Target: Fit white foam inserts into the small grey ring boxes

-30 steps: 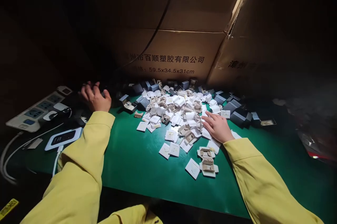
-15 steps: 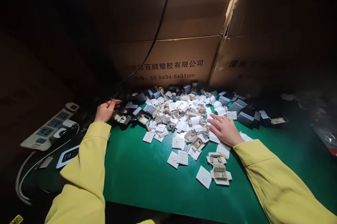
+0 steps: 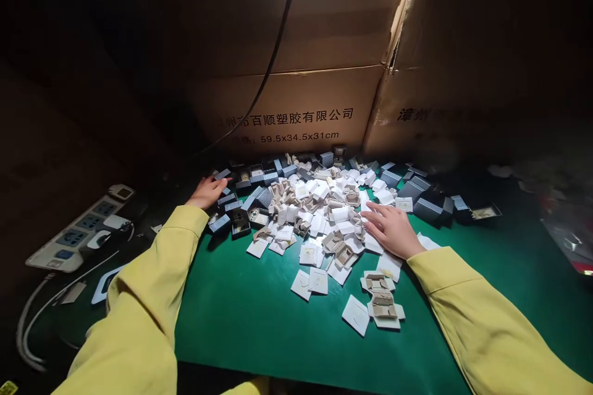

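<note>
My left hand (image 3: 208, 191) rests among small dark boxes at the left of the heap, its fingers stretched out against a small dark blue-grey box (image 3: 223, 174). Some of these boxes lie open, such as the open box (image 3: 240, 222) just right of that hand. My right hand (image 3: 390, 228) lies with fingers spread on the right side of a pile of white and grey folded card pieces (image 3: 319, 197). Nothing is gripped in it. Nearer to me lie an unfolded card insert (image 3: 382, 305) and a flat white card square (image 3: 356, 314).
A green table top (image 3: 250, 327) bears all this. Large cardboard cartons (image 3: 296, 92) stand behind, with a black cable (image 3: 273, 61) hanging in front. At left are a power strip (image 3: 83, 228) and a white-edged device (image 3: 102, 287). Clear plastic bags (image 3: 565, 228) lie far right.
My left hand has moved right and inward, and the dark boxes beside it have been pushed closer to the card pile. My right hand has stayed on the pile. The view has shifted slightly.
</note>
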`<state>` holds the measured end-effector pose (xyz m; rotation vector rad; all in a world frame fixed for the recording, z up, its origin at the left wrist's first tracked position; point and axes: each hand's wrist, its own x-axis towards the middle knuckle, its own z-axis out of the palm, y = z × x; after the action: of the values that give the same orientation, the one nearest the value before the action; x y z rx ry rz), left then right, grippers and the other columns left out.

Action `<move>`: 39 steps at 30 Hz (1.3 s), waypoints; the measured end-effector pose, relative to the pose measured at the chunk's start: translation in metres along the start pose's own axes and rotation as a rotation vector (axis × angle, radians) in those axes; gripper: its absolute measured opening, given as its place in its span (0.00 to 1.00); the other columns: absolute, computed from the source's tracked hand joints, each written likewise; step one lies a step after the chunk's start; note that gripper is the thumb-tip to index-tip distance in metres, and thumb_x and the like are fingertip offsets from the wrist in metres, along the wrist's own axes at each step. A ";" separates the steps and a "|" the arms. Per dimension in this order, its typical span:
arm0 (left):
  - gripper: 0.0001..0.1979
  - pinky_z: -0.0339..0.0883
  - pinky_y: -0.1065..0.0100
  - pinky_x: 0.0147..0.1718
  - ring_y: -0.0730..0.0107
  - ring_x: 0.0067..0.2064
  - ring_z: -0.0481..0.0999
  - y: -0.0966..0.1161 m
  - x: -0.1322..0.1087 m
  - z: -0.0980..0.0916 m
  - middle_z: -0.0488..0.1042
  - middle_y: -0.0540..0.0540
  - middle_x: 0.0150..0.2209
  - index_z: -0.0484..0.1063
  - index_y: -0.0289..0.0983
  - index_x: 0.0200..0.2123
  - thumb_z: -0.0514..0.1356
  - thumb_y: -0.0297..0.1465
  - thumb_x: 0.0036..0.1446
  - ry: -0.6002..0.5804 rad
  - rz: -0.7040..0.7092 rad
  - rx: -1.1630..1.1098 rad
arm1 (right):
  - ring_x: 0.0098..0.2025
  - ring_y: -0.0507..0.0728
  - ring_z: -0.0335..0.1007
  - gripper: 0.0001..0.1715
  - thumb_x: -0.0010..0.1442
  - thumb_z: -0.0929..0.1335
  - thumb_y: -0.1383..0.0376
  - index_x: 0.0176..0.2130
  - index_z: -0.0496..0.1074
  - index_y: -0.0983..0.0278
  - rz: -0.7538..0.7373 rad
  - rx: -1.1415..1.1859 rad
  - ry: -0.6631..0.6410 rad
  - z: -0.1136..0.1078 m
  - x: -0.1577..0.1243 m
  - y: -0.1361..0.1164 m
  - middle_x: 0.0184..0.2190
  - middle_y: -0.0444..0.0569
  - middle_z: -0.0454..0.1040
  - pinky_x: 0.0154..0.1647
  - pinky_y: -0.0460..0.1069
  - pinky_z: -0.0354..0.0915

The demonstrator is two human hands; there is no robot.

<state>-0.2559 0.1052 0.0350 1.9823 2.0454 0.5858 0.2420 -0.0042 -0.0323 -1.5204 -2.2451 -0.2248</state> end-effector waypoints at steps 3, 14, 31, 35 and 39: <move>0.31 0.48 0.56 0.59 0.58 0.63 0.54 0.019 -0.009 -0.009 0.58 0.44 0.61 0.61 0.42 0.57 0.36 0.49 0.59 -0.036 0.051 -0.086 | 0.50 0.61 0.64 0.18 0.62 0.59 0.56 0.45 0.72 0.56 0.006 0.001 -0.004 -0.001 0.000 0.000 0.52 0.48 0.69 0.49 0.58 0.57; 0.23 0.58 0.44 0.46 0.45 0.53 0.62 0.125 -0.048 0.032 0.65 0.35 0.50 0.63 0.41 0.55 0.48 0.38 0.57 -0.087 0.168 0.548 | 0.51 0.61 0.62 0.19 0.63 0.58 0.57 0.47 0.71 0.56 0.009 0.012 -0.040 -0.001 0.000 0.002 0.54 0.48 0.67 0.50 0.58 0.55; 0.30 0.65 0.63 0.39 0.60 0.39 0.73 0.118 -0.017 0.003 0.73 0.45 0.36 0.67 0.37 0.40 0.64 0.49 0.36 0.194 0.100 -0.141 | 0.51 0.60 0.63 0.16 0.62 0.60 0.58 0.45 0.72 0.56 0.017 0.028 -0.019 -0.005 0.002 -0.001 0.53 0.47 0.68 0.50 0.57 0.55; 0.30 0.69 0.67 0.33 0.67 0.34 0.74 0.171 -0.054 0.032 0.73 0.44 0.33 0.65 0.34 0.44 0.57 0.52 0.47 0.106 0.063 -1.054 | 0.47 0.59 0.65 0.15 0.61 0.61 0.58 0.43 0.73 0.58 0.030 0.090 0.020 -0.007 0.002 -0.003 0.49 0.47 0.71 0.47 0.56 0.56; 0.28 0.70 0.69 0.25 0.69 0.29 0.75 0.218 -0.090 0.089 0.74 0.41 0.30 0.67 0.29 0.45 0.51 0.49 0.55 -0.696 -0.145 -1.526 | 0.47 0.62 0.64 0.18 0.61 0.61 0.57 0.47 0.71 0.59 0.177 0.060 0.169 -0.014 0.002 -0.003 0.48 0.50 0.72 0.44 0.57 0.55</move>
<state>-0.0161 0.0273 0.0416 0.8455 0.7340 0.8466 0.2419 -0.0089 -0.0186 -1.5943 -1.9585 -0.2218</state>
